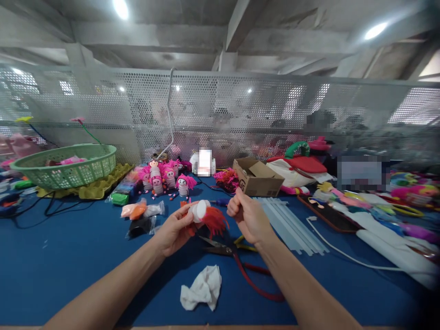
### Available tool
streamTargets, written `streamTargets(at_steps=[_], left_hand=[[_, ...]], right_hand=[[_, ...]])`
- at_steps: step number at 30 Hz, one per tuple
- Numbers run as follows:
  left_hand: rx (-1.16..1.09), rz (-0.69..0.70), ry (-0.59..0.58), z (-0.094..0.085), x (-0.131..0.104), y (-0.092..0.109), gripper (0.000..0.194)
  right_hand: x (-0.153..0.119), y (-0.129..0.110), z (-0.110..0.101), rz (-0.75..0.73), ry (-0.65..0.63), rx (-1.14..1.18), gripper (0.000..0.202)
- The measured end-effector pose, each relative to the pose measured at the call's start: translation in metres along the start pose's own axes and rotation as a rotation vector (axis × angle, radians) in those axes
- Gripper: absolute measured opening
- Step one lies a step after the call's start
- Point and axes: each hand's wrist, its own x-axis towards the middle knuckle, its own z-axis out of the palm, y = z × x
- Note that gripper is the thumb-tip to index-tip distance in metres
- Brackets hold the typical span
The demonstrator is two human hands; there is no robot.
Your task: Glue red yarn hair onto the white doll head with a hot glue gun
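Observation:
My left hand [177, 229] is closed around a small white doll body [198, 211]. A tuft of red-orange yarn hair [216, 220] hangs from its right end. Just to the right, my right hand [249, 215] is raised with its fingers curled in; what they hold, if anything, is hidden. Beside those fingers shows a blue tool handle [222, 201], and whether they touch it I cannot tell. Below both hands lie red-handled scissors [254, 275] with their blades pointing left, partly over a yellow-handled tool [245, 243]. A crumpled white tissue [202, 288] rests nearer to me.
Several pink-haired dolls [156, 178] stand behind, left of a cardboard box [259, 178] and red yarn [227, 178]. Bagged clay [137, 210] lies left. Translucent glue sticks [292, 224] and a white cable [340, 256] lie right. A green basket [68, 165] sits far left.

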Motion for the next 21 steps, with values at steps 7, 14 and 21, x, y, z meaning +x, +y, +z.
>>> streamTargets(at_steps=[7,14,21], left_hand=[[-0.045,0.027,0.020,0.001,0.001,0.002,0.029],[-0.037,0.024,0.001,0.001,0.001,0.001,0.032],[0.008,0.005,0.016,-0.001,0.000,-0.003,0.036]], right_hand=[[0.000,0.005,-0.002,0.033,0.001,-0.109,0.038],[-0.010,0.001,0.004,-0.085,-0.037,-0.250,0.033],[-0.024,-0.001,0.015,0.066,-0.270,-0.004,0.035]])
